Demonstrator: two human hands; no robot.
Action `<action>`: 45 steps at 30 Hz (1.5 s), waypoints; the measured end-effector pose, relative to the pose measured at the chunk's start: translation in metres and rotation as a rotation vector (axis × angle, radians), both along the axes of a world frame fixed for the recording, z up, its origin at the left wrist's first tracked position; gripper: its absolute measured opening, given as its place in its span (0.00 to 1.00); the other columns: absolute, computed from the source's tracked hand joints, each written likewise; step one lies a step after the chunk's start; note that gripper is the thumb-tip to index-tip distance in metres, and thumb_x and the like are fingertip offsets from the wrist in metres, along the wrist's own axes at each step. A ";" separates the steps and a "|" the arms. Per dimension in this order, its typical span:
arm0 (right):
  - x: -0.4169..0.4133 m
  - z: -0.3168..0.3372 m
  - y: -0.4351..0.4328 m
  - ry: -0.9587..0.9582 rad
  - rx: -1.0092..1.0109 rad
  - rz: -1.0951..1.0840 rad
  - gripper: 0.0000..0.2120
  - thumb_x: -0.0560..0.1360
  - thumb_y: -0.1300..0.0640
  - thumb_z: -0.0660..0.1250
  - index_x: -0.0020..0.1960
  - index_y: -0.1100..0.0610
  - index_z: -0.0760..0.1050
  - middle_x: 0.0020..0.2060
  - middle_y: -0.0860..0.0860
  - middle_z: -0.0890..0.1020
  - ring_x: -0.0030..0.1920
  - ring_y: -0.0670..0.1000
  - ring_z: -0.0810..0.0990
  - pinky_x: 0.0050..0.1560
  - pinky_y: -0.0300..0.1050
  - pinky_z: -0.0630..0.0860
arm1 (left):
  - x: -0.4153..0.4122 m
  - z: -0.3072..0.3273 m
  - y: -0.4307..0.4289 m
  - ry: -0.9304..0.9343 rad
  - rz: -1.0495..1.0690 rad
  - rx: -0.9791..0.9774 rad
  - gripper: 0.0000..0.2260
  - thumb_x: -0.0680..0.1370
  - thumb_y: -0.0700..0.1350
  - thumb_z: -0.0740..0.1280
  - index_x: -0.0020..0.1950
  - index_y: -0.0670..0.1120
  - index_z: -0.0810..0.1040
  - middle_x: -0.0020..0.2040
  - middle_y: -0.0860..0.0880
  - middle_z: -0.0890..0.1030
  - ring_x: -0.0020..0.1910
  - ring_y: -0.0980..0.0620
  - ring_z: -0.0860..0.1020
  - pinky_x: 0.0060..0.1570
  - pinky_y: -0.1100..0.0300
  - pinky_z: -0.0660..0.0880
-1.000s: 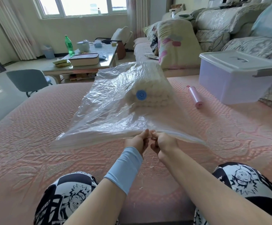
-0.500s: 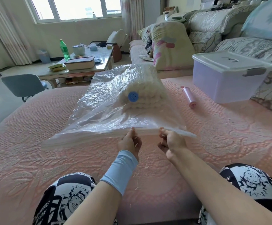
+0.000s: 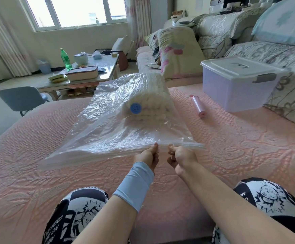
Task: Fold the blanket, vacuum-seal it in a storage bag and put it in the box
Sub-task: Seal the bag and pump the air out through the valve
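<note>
- Pink bedspread [image 3: 37, 138] spreads wide on the bag's left.
- Storage bag [image 3: 108, 124] lies mid-bed, with the folded blanket [image 3: 153, 95] at its far end.
- Lidded box [image 3: 234, 88] stands far right.
- Left hand [image 3: 147, 155] and right hand [image 3: 181, 154], just apart, pinch the bag's near edge.
- Pump [image 3: 197, 106] lies between bag and box.

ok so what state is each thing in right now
storage bag, loose and puffy, not sucked flat
blanket, folded, inside the bag
blue valve, on the bag's top
pink hand pump, lying on the bed, apart from the bag
storage box, lid on
left hand, pinching the bag's near edge
right hand, pinching the same edge beside it
green bottle, upright on the table
</note>
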State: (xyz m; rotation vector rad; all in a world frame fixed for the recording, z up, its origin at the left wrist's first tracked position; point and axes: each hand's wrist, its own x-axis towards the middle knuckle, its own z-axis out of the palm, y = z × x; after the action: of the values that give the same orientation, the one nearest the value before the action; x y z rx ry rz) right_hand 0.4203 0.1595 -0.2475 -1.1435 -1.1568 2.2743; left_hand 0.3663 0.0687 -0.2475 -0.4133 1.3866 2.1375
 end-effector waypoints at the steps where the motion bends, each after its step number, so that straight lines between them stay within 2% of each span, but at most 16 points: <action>1: 0.002 0.000 0.005 0.000 -0.007 -0.014 0.07 0.78 0.66 0.68 0.42 0.59 0.79 0.35 0.51 0.76 0.34 0.47 0.71 0.32 0.40 0.70 | -0.001 0.001 -0.001 0.000 0.004 -0.008 0.10 0.72 0.38 0.75 0.35 0.41 0.75 0.22 0.49 0.74 0.18 0.56 0.70 0.20 0.68 0.71; 8: 0.019 0.000 0.031 -0.009 -0.019 -0.130 0.07 0.78 0.67 0.66 0.44 0.59 0.80 0.36 0.50 0.76 0.32 0.46 0.70 0.35 0.41 0.72 | -0.003 -0.004 0.004 0.015 0.145 -0.074 0.10 0.72 0.39 0.76 0.34 0.41 0.77 0.21 0.50 0.75 0.18 0.56 0.71 0.21 0.67 0.71; 11: 0.025 0.006 0.035 0.035 0.023 -0.124 0.05 0.77 0.66 0.68 0.46 0.58 0.81 0.38 0.50 0.78 0.31 0.45 0.70 0.37 0.42 0.74 | 0.005 -0.003 0.011 0.066 0.195 0.001 0.09 0.72 0.39 0.75 0.35 0.41 0.77 0.24 0.49 0.76 0.21 0.55 0.73 0.24 0.65 0.72; 13: 0.028 0.008 0.037 0.044 0.034 -0.062 0.05 0.77 0.64 0.69 0.45 0.57 0.81 0.38 0.50 0.78 0.27 0.43 0.68 0.37 0.42 0.74 | 0.013 -0.002 0.018 0.037 0.133 0.093 0.09 0.72 0.42 0.75 0.39 0.40 0.78 0.26 0.47 0.76 0.23 0.53 0.74 0.24 0.64 0.72; 15: 0.029 0.007 0.032 0.046 0.032 0.017 0.03 0.77 0.62 0.70 0.45 0.57 0.81 0.36 0.51 0.79 0.24 0.42 0.70 0.36 0.42 0.74 | 0.029 0.001 0.027 0.022 -0.027 0.156 0.11 0.72 0.44 0.75 0.45 0.38 0.80 0.31 0.45 0.79 0.26 0.52 0.75 0.25 0.63 0.73; 17: 0.029 0.005 0.025 0.059 0.018 0.050 0.04 0.77 0.63 0.69 0.44 0.57 0.81 0.35 0.51 0.81 0.25 0.43 0.74 0.34 0.40 0.72 | 0.040 0.001 0.036 0.050 -0.096 0.133 0.11 0.73 0.41 0.74 0.49 0.34 0.81 0.33 0.44 0.81 0.27 0.53 0.76 0.27 0.64 0.73; 21: 0.029 0.006 0.028 0.021 0.052 0.003 0.10 0.76 0.67 0.68 0.39 0.57 0.80 0.25 0.48 0.80 0.23 0.41 0.75 0.29 0.38 0.72 | 0.043 0.003 0.045 0.051 -0.095 0.054 0.05 0.73 0.37 0.73 0.42 0.36 0.82 0.30 0.46 0.81 0.24 0.55 0.76 0.25 0.67 0.73; 25: 0.032 0.005 0.035 -0.018 0.085 -0.086 0.09 0.75 0.69 0.70 0.39 0.59 0.78 0.32 0.51 0.80 0.33 0.47 0.76 0.33 0.42 0.75 | 0.038 0.003 0.049 0.061 -0.086 -0.058 0.07 0.72 0.36 0.74 0.36 0.38 0.80 0.25 0.47 0.79 0.21 0.56 0.75 0.24 0.67 0.74; 29: 0.038 0.002 0.044 -0.065 0.100 -0.199 0.07 0.75 0.67 0.71 0.39 0.61 0.78 0.35 0.53 0.79 0.35 0.48 0.76 0.32 0.43 0.75 | 0.034 -0.002 0.046 0.098 -0.016 -0.164 0.10 0.72 0.39 0.75 0.33 0.40 0.78 0.23 0.47 0.77 0.23 0.52 0.75 0.28 0.63 0.74; 32: 0.046 0.001 0.065 -0.089 0.133 -0.277 0.05 0.76 0.64 0.72 0.41 0.60 0.79 0.39 0.53 0.80 0.36 0.49 0.76 0.34 0.43 0.76 | 0.014 0.001 0.033 0.095 0.154 -0.196 0.13 0.75 0.40 0.73 0.32 0.42 0.74 0.25 0.46 0.75 0.25 0.51 0.73 0.32 0.60 0.74; 35: 0.052 0.002 0.075 -0.050 0.133 -0.076 0.04 0.78 0.61 0.70 0.44 0.58 0.79 0.39 0.52 0.77 0.32 0.47 0.71 0.35 0.44 0.76 | 0.009 0.007 0.026 0.103 0.129 -0.096 0.10 0.75 0.40 0.72 0.37 0.41 0.75 0.28 0.46 0.76 0.21 0.55 0.74 0.24 0.65 0.73; 38: 0.052 0.004 0.075 -0.044 0.235 0.056 0.03 0.80 0.58 0.68 0.47 0.55 0.77 0.39 0.51 0.76 0.27 0.46 0.69 0.33 0.45 0.77 | 0.024 0.010 0.031 0.092 0.016 -0.021 0.06 0.75 0.40 0.72 0.43 0.41 0.77 0.31 0.47 0.78 0.21 0.56 0.75 0.23 0.67 0.73; 42: 0.055 0.016 0.079 -0.054 0.294 0.285 0.05 0.83 0.55 0.63 0.53 0.56 0.75 0.45 0.55 0.78 0.34 0.54 0.80 0.35 0.48 0.80 | 0.040 0.013 0.037 0.054 -0.048 0.022 0.06 0.76 0.41 0.71 0.42 0.41 0.77 0.32 0.47 0.78 0.26 0.53 0.75 0.24 0.66 0.73; 45: 0.055 0.021 0.084 -0.038 0.350 0.366 0.09 0.80 0.58 0.69 0.57 0.62 0.77 0.41 0.57 0.82 0.34 0.53 0.83 0.34 0.46 0.81 | 0.052 0.016 0.038 0.019 -0.207 -0.003 0.06 0.78 0.42 0.69 0.43 0.41 0.76 0.31 0.47 0.79 0.26 0.53 0.76 0.25 0.66 0.74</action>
State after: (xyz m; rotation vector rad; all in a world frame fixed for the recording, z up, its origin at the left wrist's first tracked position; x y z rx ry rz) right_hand 0.4753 0.2434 -0.2262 -0.8998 -1.8193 2.1749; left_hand 0.4188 0.1072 -0.2311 -0.2393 1.3801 1.9760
